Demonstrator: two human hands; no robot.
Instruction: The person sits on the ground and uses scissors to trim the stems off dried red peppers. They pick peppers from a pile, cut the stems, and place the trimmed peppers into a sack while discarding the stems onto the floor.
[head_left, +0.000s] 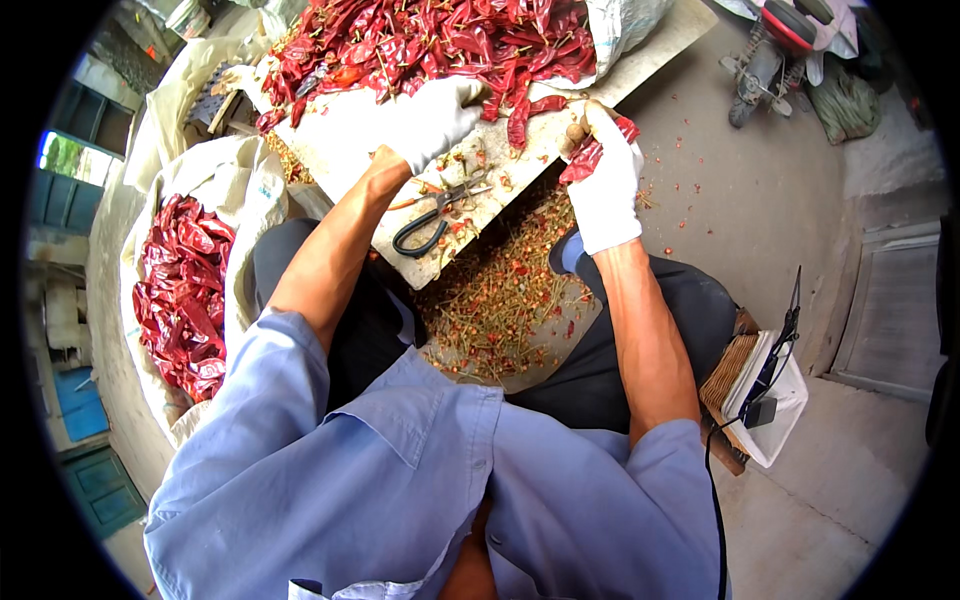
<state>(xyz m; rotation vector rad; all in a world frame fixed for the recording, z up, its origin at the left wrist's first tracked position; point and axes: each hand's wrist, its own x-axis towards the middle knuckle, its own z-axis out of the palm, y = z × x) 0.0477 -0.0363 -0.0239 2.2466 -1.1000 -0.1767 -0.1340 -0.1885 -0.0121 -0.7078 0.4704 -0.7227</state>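
Note:
A pile of dried red chili peppers (442, 45) covers the far part of a pale board (352, 161). My left hand (442, 116), in a white glove, touches the near edge of this pile; its fingertips are partly hidden, and whether they grip a pepper is unclear. Off the board's right edge, my gloved right hand (607, 172) is closed around a few dried red peppers (585, 159). Scissors with black-coated handles (420, 234) lie on the board between my forearms, among stem bits. A few loose peppers (517, 124) lie between both hands.
At left stands a white woven sack (251, 169) holding red peppers (184, 292). Cut stems and seeds (502, 307) litter the floor between my legs. A wicker basket with white lining (780, 397) sits by my right knee, a black cable beside it. A two-wheeled vehicle (765, 67) stands far right.

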